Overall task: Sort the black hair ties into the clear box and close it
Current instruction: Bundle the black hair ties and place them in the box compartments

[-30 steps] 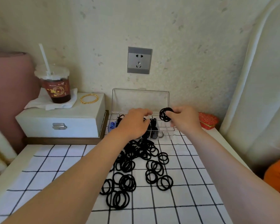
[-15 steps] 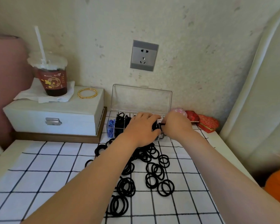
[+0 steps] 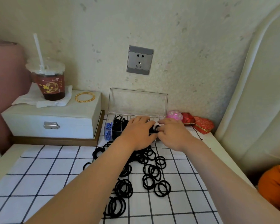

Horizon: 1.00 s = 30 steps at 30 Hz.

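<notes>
Gripping or only pressing: cannot tell for either hand. Left hand palm down over middle of box, fingers bent down into compartments. Right hand just beside it, nearly touching, fingers curled down at right half of box. Bit of black tie showing between the two hands; pinched or lying loose, cannot tell.

Against a second ago: right hand then raised above box with a bundle pinched in plain sight; now down at box level, bundle no longer seen whole. Already low half a second ago, and much the same now. Left hand over box throughout.

Ties mostly loose on checked cloth in front of box, under and beside both forearms, scattered as before. More of them packed in left compartments, next to blue scrunchie in leftmost one. Lid open, upright against wall.

Left of box, white case carrying cup with straw on tissue, and gold bangle near cup. Socket on wall above lid. Right of box, pink thing, then two red heart boxes. Orange thing at far right edge.
</notes>
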Each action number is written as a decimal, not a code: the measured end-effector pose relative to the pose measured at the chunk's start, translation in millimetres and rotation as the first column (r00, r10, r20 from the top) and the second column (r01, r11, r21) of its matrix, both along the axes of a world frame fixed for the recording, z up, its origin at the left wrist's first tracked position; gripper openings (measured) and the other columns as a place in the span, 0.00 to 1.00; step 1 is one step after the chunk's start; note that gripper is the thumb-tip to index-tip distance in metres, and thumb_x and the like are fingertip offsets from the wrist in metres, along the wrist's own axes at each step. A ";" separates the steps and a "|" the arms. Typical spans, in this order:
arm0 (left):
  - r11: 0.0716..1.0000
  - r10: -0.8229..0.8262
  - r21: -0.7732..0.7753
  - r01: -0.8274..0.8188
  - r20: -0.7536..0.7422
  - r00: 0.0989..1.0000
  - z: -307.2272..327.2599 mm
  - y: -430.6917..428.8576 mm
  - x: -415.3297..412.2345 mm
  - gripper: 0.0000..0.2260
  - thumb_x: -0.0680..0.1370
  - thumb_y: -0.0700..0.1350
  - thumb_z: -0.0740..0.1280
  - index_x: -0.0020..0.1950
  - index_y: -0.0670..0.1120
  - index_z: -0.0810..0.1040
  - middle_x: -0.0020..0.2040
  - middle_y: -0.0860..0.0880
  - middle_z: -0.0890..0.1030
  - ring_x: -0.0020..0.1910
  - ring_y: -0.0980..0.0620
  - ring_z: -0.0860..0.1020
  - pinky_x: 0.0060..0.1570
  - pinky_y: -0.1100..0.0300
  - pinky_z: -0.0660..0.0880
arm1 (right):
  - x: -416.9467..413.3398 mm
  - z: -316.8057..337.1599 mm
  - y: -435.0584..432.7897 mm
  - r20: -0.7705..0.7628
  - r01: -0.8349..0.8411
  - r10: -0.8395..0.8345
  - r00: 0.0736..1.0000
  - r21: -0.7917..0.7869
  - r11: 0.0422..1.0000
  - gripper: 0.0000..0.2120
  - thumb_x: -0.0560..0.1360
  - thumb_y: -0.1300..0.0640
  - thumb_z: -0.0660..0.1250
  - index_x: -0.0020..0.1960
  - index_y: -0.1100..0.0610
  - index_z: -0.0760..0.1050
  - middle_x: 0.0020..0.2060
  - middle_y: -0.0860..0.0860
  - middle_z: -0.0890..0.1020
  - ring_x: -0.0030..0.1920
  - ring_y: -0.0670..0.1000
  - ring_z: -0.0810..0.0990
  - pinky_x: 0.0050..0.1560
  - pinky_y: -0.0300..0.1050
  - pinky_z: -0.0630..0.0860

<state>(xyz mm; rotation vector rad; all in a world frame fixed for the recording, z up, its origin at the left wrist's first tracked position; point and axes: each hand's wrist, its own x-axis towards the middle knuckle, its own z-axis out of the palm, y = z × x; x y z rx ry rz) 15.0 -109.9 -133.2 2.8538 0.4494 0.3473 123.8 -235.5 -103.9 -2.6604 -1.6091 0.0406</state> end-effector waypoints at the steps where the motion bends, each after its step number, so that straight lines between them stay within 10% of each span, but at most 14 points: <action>1: 1.000 -0.009 0.009 0.009 0.003 1.000 -0.1 -0.2 -1.4 0.27 0.80 0.59 0.58 0.78 0.53 0.61 0.78 0.49 0.61 0.77 0.48 0.55 0.76 0.49 0.49 | -1.3 -2.6 0.1 0.006 0.008 -0.008 1.000 -0.038 0.999 0.18 0.80 0.52 0.56 0.64 0.52 0.79 0.76 0.51 0.66 0.76 0.54 0.60 0.73 0.54 0.56; 6: 0.997 -0.061 0.055 0.055 0.100 0.993 4.8 -6.7 -13.1 0.25 0.79 0.54 0.62 0.75 0.52 0.65 0.74 0.49 0.65 0.74 0.48 0.59 0.73 0.50 0.56 | -5.7 1.8 -9.6 -0.048 0.029 -0.021 0.999 0.159 0.987 0.19 0.79 0.53 0.60 0.68 0.52 0.77 0.74 0.54 0.69 0.73 0.55 0.65 0.72 0.51 0.63; 12: 0.998 -0.047 0.061 0.030 0.287 0.957 9.8 -31.9 -35.4 0.12 0.75 0.46 0.66 0.58 0.50 0.75 0.53 0.53 0.74 0.54 0.51 0.69 0.55 0.56 0.68 | -32.7 15.2 -31.2 -0.092 0.037 -0.008 0.996 0.313 0.949 0.14 0.77 0.58 0.62 0.55 0.48 0.83 0.51 0.45 0.84 0.50 0.49 0.81 0.48 0.46 0.77; 22: 0.995 0.006 -0.101 -0.011 -0.045 0.999 10.2 -57.1 -78.1 0.07 0.78 0.55 0.65 0.49 0.54 0.79 0.41 0.57 0.76 0.43 0.56 0.75 0.44 0.58 0.75 | -51.2 -12.0 -42.6 -0.150 0.175 -0.180 0.972 -0.046 0.983 0.13 0.76 0.48 0.70 0.60 0.45 0.81 0.57 0.48 0.83 0.58 0.52 0.79 0.52 0.45 0.75; 30: 0.998 0.032 -0.043 -0.048 -0.318 0.948 10.2 -73.1 -66.0 0.15 0.79 0.52 0.66 0.65 0.54 0.79 0.58 0.50 0.80 0.56 0.49 0.78 0.53 0.54 0.78 | -52.5 -14.2 -38.0 -0.144 0.216 -0.222 0.964 -0.054 0.975 0.06 0.73 0.53 0.71 0.49 0.50 0.85 0.45 0.49 0.84 0.47 0.53 0.82 0.44 0.43 0.78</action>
